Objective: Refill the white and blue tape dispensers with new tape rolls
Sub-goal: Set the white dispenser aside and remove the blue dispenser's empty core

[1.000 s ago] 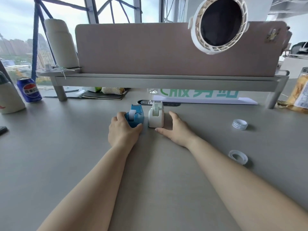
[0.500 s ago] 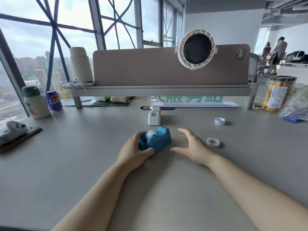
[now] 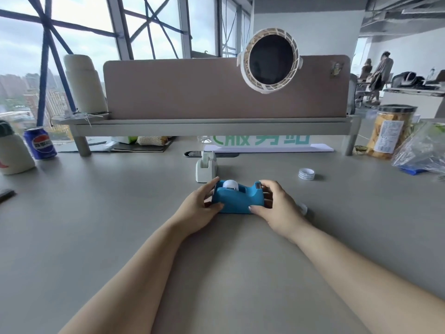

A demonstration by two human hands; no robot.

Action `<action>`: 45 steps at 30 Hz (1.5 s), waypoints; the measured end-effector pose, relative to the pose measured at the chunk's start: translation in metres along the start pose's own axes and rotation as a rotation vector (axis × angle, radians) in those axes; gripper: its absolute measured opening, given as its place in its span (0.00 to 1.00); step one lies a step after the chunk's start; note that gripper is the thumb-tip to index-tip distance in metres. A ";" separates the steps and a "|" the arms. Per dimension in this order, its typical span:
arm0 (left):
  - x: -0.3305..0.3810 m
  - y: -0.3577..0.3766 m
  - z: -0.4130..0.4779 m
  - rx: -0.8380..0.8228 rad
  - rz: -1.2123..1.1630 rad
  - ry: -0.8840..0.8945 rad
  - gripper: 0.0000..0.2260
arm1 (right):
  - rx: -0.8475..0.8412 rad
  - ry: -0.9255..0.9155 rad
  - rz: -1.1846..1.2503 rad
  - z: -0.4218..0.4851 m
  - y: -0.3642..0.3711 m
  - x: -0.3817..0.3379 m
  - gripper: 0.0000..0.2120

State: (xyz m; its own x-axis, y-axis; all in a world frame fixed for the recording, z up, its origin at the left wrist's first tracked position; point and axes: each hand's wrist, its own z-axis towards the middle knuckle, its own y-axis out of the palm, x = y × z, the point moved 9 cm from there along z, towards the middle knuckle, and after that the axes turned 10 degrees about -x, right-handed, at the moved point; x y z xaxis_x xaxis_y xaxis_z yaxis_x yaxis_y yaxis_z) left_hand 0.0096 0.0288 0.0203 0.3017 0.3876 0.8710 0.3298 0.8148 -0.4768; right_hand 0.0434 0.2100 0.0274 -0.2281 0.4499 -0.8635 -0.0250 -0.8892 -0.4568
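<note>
The blue tape dispenser (image 3: 239, 200) lies sideways on the grey desk in front of me, with a white core (image 3: 230, 184) in its well. My left hand (image 3: 201, 208) grips its left end and my right hand (image 3: 277, 208) grips its right end by the cutter. The white tape dispenser (image 3: 205, 168) stands upright just behind it, untouched. One tape roll (image 3: 306, 174) lies flat on the desk to the right. A second, clear roll (image 3: 304, 209) peeks out from behind my right hand, mostly hidden.
A grey desk shelf (image 3: 216, 127) with a partition and a clip-on fan (image 3: 271, 60) spans the back. A cola can (image 3: 40, 143) and a bottle (image 3: 13, 150) stand far left. A snack jar (image 3: 390, 131) and a plastic bag (image 3: 423, 150) sit far right.
My left hand pulled the blue dispenser toward me, away from the white one, and turned it sideways. My right hand came in and took hold of its right end.
</note>
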 end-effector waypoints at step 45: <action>0.096 0.119 0.002 0.050 -0.236 0.205 0.07 | 0.252 0.083 0.216 -0.077 -0.135 0.042 0.07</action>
State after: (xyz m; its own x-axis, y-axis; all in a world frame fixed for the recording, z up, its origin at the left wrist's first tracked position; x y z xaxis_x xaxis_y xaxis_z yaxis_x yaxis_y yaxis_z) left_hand 0.0755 0.1637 0.0477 0.3977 0.0949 0.9126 0.3695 0.8938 -0.2540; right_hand 0.1121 0.3548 0.0364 -0.1748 0.2451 -0.9536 -0.2271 -0.9524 -0.2032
